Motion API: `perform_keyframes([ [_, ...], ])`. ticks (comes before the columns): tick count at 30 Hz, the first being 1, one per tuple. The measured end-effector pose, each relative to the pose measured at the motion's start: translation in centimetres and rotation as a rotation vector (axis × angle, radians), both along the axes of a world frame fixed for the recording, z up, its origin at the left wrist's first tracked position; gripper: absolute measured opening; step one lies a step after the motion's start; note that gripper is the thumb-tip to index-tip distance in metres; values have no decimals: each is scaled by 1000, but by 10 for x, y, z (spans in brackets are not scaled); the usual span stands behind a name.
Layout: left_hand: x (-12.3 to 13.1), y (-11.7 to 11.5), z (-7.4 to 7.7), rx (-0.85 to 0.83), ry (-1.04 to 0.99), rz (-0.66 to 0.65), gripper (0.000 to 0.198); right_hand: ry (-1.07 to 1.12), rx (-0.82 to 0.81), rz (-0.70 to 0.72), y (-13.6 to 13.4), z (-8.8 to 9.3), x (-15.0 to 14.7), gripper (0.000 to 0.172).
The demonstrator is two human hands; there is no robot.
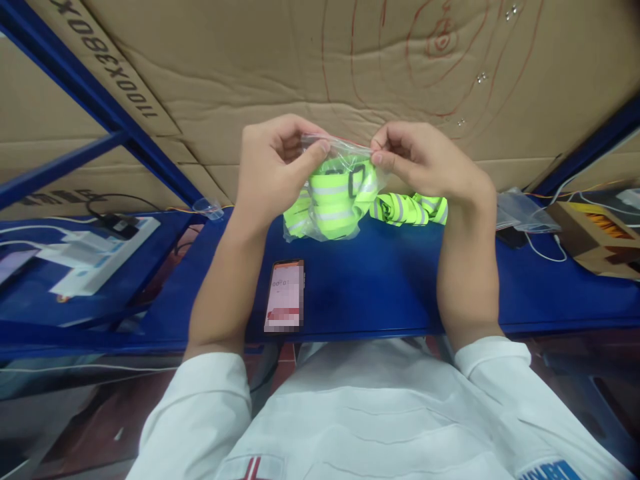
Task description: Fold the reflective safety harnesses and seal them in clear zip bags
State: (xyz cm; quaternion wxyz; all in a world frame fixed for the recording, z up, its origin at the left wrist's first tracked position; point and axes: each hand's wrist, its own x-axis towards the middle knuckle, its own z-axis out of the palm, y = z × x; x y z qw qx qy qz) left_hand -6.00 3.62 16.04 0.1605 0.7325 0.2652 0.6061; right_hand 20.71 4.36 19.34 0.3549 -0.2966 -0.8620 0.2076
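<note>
A clear zip bag with a red line along its top edge hangs between my two hands. Inside it is a folded neon-yellow reflective strap with silvery stripes and a black buckle. My left hand pinches the bag's top edge at its left end, thumb in front. At the right end of the same edge, the thumb and fingers of my right hand are closed on the plastic. Whether the zip is sealed, I cannot tell. Behind my right wrist, more rolled neon reflective strap lies on the blue table.
A phone lies near the table's front edge. On the left are a white power strip with plugs and a clear plastic cup. Clear bags and a cardboard box sit at right. Cardboard stands behind.
</note>
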Motion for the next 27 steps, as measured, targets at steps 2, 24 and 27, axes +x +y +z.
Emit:
perform_keyframes([
  [2, 1, -5, 4, -36, 10, 0, 13, 20, -9, 14, -3, 1, -2, 27],
  [24, 6, -12, 7, -64, 95, 25, 13, -40, 48, -10, -15, 3, -22, 20],
  [27, 9, -10, 4, -48, 98, 32, 24, -76, 102, -44, -13, 3, -24, 16],
])
